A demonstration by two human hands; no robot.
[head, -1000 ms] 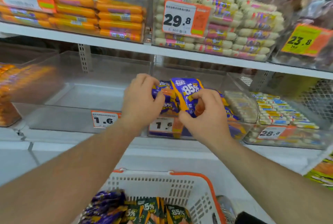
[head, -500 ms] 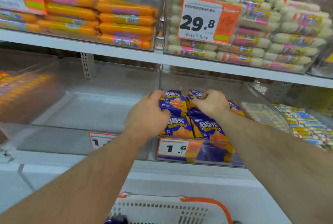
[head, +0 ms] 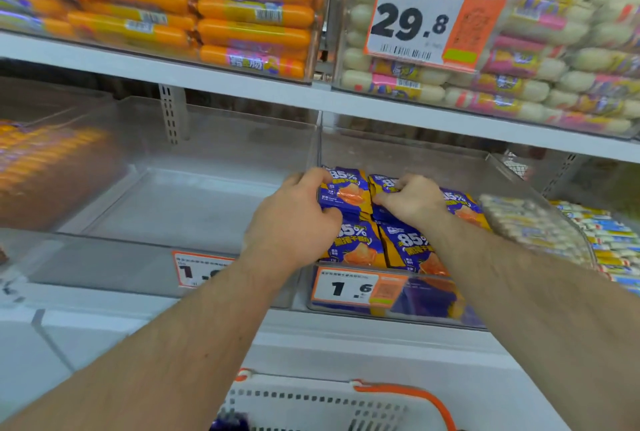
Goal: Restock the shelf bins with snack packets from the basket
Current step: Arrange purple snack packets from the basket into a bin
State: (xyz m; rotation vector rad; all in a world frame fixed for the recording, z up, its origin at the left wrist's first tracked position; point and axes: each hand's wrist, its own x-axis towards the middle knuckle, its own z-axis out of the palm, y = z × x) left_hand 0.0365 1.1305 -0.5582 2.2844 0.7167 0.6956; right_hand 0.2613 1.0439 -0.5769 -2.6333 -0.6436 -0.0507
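Note:
Several blue-and-orange snack packets [head: 410, 247] marked 85% lie in a clear shelf bin [head: 398, 153] with a 1.6 price tag. My left hand [head: 294, 219] grips a stack of packets [head: 346, 193] at the back left of that bin, thumb underneath and fingers over the top. My right hand [head: 412, 200] holds the neighbouring stack [head: 382, 184], fingers curled over its top edge. The white basket [head: 311, 403] with an orange handle shows at the bottom edge, with a bit of purple packet in it.
A clear bin [head: 173, 195] to the left has a bare floor. Another bin [head: 540, 229] of white sticks sits to the right. The shelf above carries orange sausages [head: 221, 11] and pale sausages [head: 554, 67] behind a 29.8 tag.
Both hands have carried the packets from above the bin's front down and back into the bin, and now hold them at the back row. The view has moved closer.

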